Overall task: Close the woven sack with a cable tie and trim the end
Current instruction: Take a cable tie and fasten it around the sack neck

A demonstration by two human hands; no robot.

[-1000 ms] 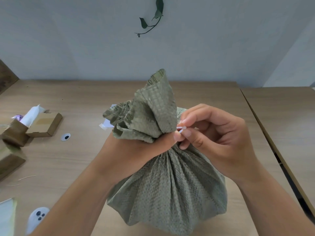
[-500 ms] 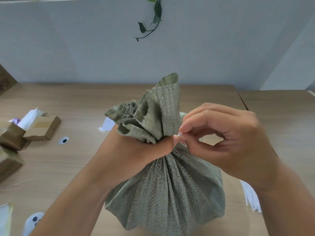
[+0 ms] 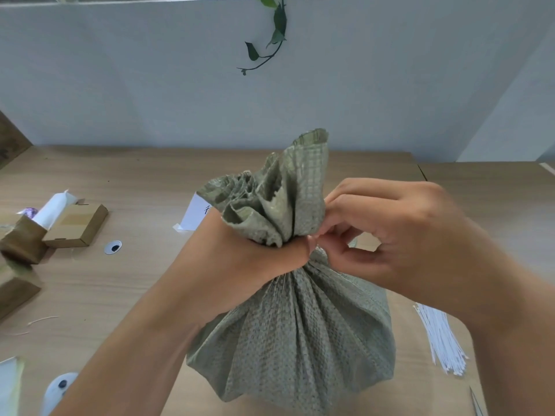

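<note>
A green woven sack (image 3: 294, 334) stands on the wooden table (image 3: 135, 283), its mouth gathered into a ruffled neck. My left hand (image 3: 240, 259) is clenched around that neck from the left. My right hand (image 3: 390, 235) is at the right side of the neck, thumb and forefinger pinched together against my left thumb. The white cable tie they held a moment ago is hidden between the fingertips.
A bundle of white cable ties (image 3: 441, 340) lies to the right of the sack, with a metal blade tip (image 3: 476, 403) at the bottom right edge. Cardboard boxes (image 3: 75, 223) sit at the left, a paper slip (image 3: 195, 214) behind the sack, and a white device (image 3: 58, 388) at the bottom left.
My right hand has pressed closer to the sack's neck, and the white tie end seen between its fingers is no longer visible. My view has tilted up and to the right, showing the tie bundle.
</note>
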